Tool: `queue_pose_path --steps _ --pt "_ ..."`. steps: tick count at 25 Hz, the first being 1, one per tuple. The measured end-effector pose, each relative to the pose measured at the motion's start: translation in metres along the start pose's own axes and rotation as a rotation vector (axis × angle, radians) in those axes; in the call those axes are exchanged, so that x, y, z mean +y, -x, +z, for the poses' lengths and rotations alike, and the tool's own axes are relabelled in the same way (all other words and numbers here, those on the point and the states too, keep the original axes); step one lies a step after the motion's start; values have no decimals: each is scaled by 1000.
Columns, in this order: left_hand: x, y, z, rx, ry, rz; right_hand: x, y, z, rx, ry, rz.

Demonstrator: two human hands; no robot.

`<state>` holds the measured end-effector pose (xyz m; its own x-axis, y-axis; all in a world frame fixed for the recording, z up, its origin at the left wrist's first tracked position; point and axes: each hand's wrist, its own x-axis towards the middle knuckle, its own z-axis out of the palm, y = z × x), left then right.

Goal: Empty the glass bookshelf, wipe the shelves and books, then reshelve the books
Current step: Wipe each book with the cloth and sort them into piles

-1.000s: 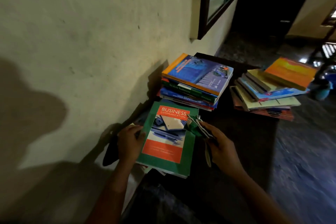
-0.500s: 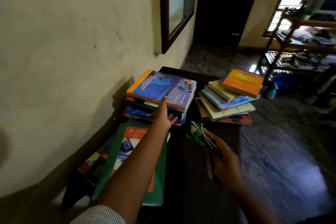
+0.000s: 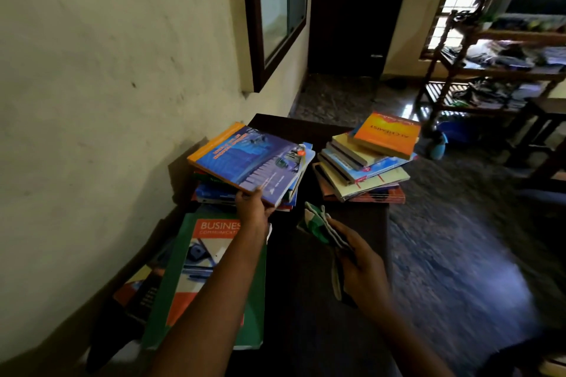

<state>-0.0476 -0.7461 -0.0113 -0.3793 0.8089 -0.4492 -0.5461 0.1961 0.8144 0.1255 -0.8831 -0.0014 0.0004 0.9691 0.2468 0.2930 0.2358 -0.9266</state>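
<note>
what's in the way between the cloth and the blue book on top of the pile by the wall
Nothing visible. The right hand holds the cloth just right of the blue book's near corner, with only bare dark table between them. The left hand grips that book's near edge.

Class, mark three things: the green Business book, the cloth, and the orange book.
green Business book (image 3: 197,257): head view, on its cover picture.
cloth (image 3: 317,225): head view, on its folded green-and-white end.
orange book (image 3: 387,135): head view, middle of its top cover.
</note>
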Motion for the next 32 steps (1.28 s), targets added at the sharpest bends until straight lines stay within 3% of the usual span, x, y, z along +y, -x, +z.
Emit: queue_pose_path --steps 6,12,19,23,26,29,32 --pt "-1 52 -67 -224 12 -116 -35 5 -8 -61 -89 -84" --pt "-30 110 -81 -425 -301 -299 -24 15 -21 30 -261 -122" --pt "-88 119 -101 -287 -433 -433 54 40 -23 -29 -225 116" --pt "-97 137 -116 -129 -216 -643 50 8 -12 -92 74 110" --pt "-102 142 -125 -99 -102 -637 72 -44 1 -153 474 1" --pt "-101 144 -129 -84 20 -621 97 -72 18 -398 768 64" --pt "-101 145 -132 -82 48 -621 108 -54 30 -399 864 5"
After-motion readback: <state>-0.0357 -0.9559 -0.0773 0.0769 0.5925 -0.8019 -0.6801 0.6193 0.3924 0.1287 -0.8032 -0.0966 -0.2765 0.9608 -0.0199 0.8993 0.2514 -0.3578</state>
